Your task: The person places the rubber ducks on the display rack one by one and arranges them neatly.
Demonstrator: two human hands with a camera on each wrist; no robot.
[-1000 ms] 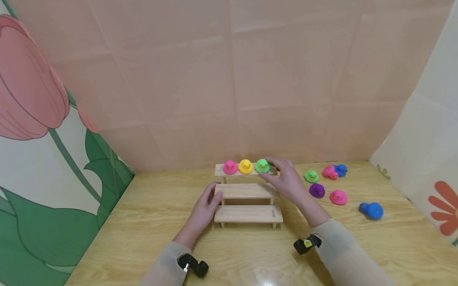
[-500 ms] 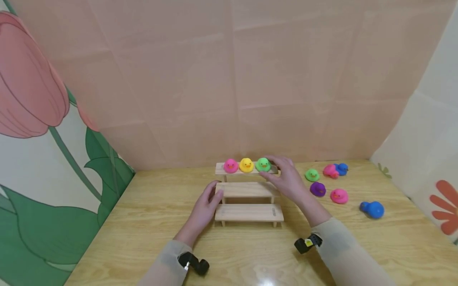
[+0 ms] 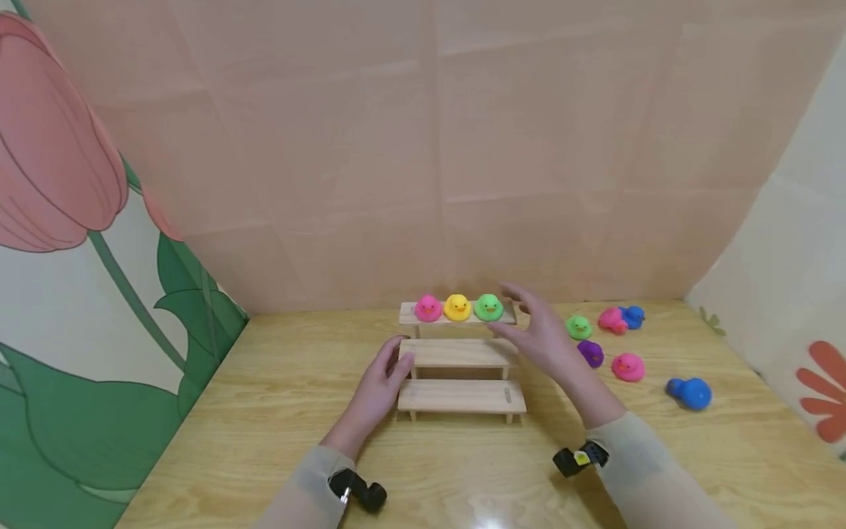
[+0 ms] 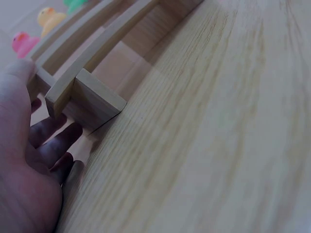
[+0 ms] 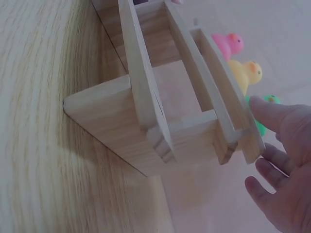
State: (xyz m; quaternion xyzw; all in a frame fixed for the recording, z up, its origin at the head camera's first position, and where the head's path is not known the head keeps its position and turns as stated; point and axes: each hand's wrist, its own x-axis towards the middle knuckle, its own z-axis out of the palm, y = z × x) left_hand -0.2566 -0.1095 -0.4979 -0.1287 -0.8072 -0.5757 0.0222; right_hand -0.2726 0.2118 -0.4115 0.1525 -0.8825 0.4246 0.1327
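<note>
A three-step wooden stand [image 3: 459,397] stands on the table. On its top step, a pink rubber duck [image 3: 428,308], a yellow rubber duck [image 3: 457,308] and a green rubber duck [image 3: 489,308] sit in a row facing the camera. My left hand [image 3: 386,375] holds the left end of the middle step, thumb in front; in the left wrist view its other fingers curl beside the stand's side panel [image 4: 97,99]. My right hand [image 3: 538,334] is just right of the green duck, thumb and fingers spread apart and holding nothing. In the right wrist view its thumb overlaps the green duck.
Right of the stand lie more rubber ducks: a green one [image 3: 579,328], a purple one [image 3: 591,353], a pink one [image 3: 628,367], a pink one [image 3: 612,320] against a blue one [image 3: 633,317], and a blue one [image 3: 689,394] tipped over. A pinkish backdrop [image 3: 423,162] rises behind the table.
My right hand has let go of the green duck, its fingers spreading and drawing back to the right. The green duck stays on the top step. My left hand keeps its place.
</note>
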